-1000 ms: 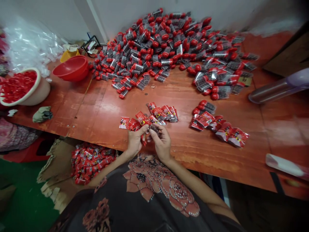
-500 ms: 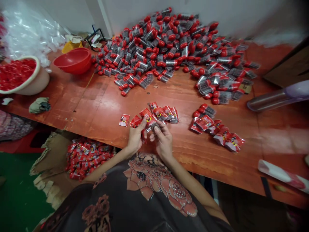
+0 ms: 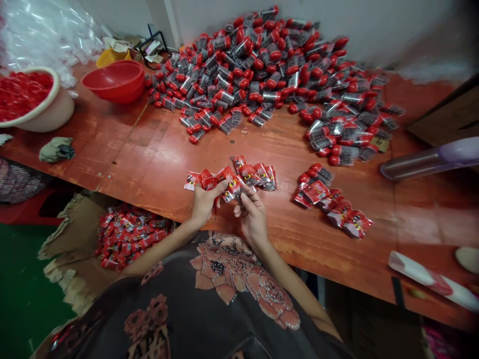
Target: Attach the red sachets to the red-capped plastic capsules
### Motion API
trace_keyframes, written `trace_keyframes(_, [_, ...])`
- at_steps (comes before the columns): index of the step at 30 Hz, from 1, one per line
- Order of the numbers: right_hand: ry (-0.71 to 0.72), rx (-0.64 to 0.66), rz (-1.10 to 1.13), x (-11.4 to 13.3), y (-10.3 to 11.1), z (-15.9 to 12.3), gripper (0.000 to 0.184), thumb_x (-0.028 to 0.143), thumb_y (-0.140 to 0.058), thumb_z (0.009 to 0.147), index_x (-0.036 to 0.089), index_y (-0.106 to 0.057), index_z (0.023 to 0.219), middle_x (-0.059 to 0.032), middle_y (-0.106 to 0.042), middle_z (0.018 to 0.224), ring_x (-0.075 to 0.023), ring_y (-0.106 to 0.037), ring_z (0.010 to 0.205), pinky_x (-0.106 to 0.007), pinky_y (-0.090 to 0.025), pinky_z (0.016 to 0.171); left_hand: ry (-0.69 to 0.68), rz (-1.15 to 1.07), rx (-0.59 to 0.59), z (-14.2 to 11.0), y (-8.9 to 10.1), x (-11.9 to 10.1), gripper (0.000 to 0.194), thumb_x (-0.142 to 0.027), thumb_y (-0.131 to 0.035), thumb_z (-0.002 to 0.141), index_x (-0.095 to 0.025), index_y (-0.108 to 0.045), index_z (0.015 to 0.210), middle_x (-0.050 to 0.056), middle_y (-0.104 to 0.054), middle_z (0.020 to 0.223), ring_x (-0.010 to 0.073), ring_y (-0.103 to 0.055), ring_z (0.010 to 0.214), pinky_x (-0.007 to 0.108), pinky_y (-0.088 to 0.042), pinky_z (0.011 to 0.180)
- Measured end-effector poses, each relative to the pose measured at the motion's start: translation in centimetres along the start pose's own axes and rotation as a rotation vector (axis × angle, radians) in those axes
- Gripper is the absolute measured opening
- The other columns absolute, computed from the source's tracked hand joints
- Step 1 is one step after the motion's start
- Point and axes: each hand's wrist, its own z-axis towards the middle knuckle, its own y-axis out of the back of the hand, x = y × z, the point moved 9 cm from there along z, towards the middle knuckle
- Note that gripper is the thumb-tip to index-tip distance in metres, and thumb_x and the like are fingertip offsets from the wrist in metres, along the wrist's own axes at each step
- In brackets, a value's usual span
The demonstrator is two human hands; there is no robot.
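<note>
My left hand (image 3: 204, 203) is closed, its thumb pressed on a small red printed packet (image 3: 233, 183). With fingers bent in a pinch, my right hand (image 3: 253, 215) grips the same packet at its lower right. Another red packet (image 3: 207, 179) shows just behind my left thumb; whether that hand holds it I cannot tell. A flat red-and-white packet (image 3: 192, 180) lies at its left. Just beyond my hands, an overlapping row of red packets (image 3: 258, 173) rests on the wooden table (image 3: 157, 169). Farther right lies a second row of packets (image 3: 339, 208) with red-capped clear tubes (image 3: 321, 172) at its far end.
A large heap of red-capped tubes (image 3: 254, 75) fills the table's back. Left stand a red bowl (image 3: 114, 82), a white tub (image 3: 56, 109) of red caps and a crumpled cloth (image 3: 57, 149). A carton (image 3: 71, 224) of packets sits below the edge. Right lies a clear cylinder (image 3: 415, 162).
My left hand has shifted slightly left. The packet behind its thumb now meets the flat packet at the left, where a gap showed before. My right hand keeps its pinch.
</note>
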Motion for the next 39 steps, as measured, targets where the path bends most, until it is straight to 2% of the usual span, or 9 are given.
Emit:
trace_keyframes(4, [0.046, -0.019, -0.027, 0.2, 0.0, -0.1, 0.034, 0.037, -0.065, 0.082, 0.029, -0.061, 0.115, 0.0007, -0.067, 0.088, -0.0085, -0.053, 0.051, -0.025, -0.046, 0.047, 0.110, -0.011, 0.119, -0.3, -1.3, 1.0, 0.027, -0.031, -0.086, 0.063, -0.016, -0.063, 0.064, -0.003, -0.058, 0.056, 0.0025, -0.037, 0.035, 0.019, -0.025, 0.031])
trace_keyframes(12, [0.217, -0.073, -0.095, 0.9, 0.0, -1.2, 0.033, 0.039, -0.062, 0.087, 0.030, -0.056, 0.118, -0.0001, -0.064, 0.094, -0.0131, -0.063, 0.070, -0.030, -0.057, 0.064, 0.072, -0.011, 0.044, -1.7, -1.6, 1.4, 0.025, -0.028, -0.086, 0.061, -0.016, -0.064, 0.064, -0.003, -0.058, 0.055, 0.0045, -0.041, 0.038, 0.019, -0.032, 0.035])
trace_keyframes(16, [0.243, 0.005, -0.171, 1.2, -0.8, -1.4, 0.044, 0.036, -0.061, 0.088, 0.037, -0.054, 0.131, -0.0026, -0.063, 0.109, -0.0168, -0.063, 0.085, -0.036, -0.059, 0.076, 0.077, -0.098, 0.035, -1.5, -1.6, 1.5, 0.025, -0.024, -0.087, 0.057, -0.016, -0.064, 0.066, -0.002, -0.062, 0.060, 0.0061, -0.047, 0.044, 0.020, -0.037, 0.040])
trace_keyframes(19, [0.265, 0.069, -0.291, 1.3, -1.2, -1.4, 0.044, 0.035, -0.062, 0.088, 0.039, -0.058, 0.131, -0.0034, -0.062, 0.109, -0.0187, -0.061, 0.092, -0.039, -0.057, 0.083, 0.086, -0.077, 0.042, -1.1, -1.5, 1.7, 0.024, -0.021, -0.086, 0.057, -0.016, -0.063, 0.065, -0.003, -0.059, 0.057, 0.0055, -0.044, 0.043, 0.019, -0.032, 0.038])
trace_keyframes(22, [0.311, 0.030, -0.330, 1.4, -0.7, -1.4, 0.036, 0.035, -0.062, 0.088, 0.035, -0.064, 0.124, -0.0033, -0.063, 0.108, -0.0182, -0.060, 0.095, -0.039, -0.055, 0.088, 0.124, -0.067, 0.061, -1.2, -1.7, 2.2, 0.024, -0.020, -0.086, 0.056, -0.016, -0.063, 0.062, -0.003, -0.057, 0.055, 0.0043, -0.040, 0.041, 0.019, -0.028, 0.036])
trace_keyframes(25, [0.283, -0.034, -0.215, 1.0, 0.0, -1.2, 0.033, 0.034, -0.064, 0.087, 0.031, -0.065, 0.120, -0.0018, -0.066, 0.102, -0.0159, -0.063, 0.088, -0.035, -0.057, 0.083, 0.152, -0.101, 0.085, -1.3, -2.1, 2.5, 0.024, -0.022, -0.086, 0.058, -0.016, -0.063, 0.062, -0.002, -0.059, 0.058, 0.0043, -0.041, 0.042, 0.019, -0.029, 0.037])
trace_keyframes(28, [0.220, -0.022, -0.146, 0.6, 0.1, -0.8, 0.032, 0.034, -0.066, 0.086, 0.030, -0.065, 0.118, -0.0016, -0.070, 0.103, -0.0156, -0.066, 0.086, -0.034, -0.059, 0.078, 0.132, -0.123, 0.062, -1.0, -1.7, 2.0, 0.026, -0.027, -0.086, 0.061, -0.017, -0.062, 0.063, -0.003, -0.056, 0.054, 0.0038, -0.039, 0.038, 0.020, -0.028, 0.036])
trace_keyframes(33, [0.203, 0.106, -0.214, 0.6, -0.7, -0.9, 0.046, 0.030, -0.067, 0.084, 0.034, -0.061, 0.129, -0.0019, -0.062, 0.135, -0.0205, -0.060, 0.121, -0.045, -0.049, 0.106, 0.067, -0.073, 0.005, -0.2, -0.4, 0.7, 0.032, -0.027, -0.087, 0.059, -0.017, -0.057, 0.060, -0.005, -0.053, 0.049, 0.0043, -0.039, 0.035, 0.020, -0.028, 0.033])
trace_keyframes(39, [0.155, 0.099, -0.179, 0.1, -0.9, -1.6, 0.051, 0.030, -0.068, 0.082, 0.036, -0.059, 0.132, -0.0009, -0.070, 0.120, -0.0202, -0.067, 0.106, -0.045, -0.055, 0.099, 0.109, -0.033, 0.064, -1.1, -0.1, 1.8, 0.027, -0.029, -0.085, 0.062, -0.016, -0.063, 0.069, -0.003, -0.060, 0.058, 0.0033, -0.039, 0.037, 0.019, -0.028, 0.032])
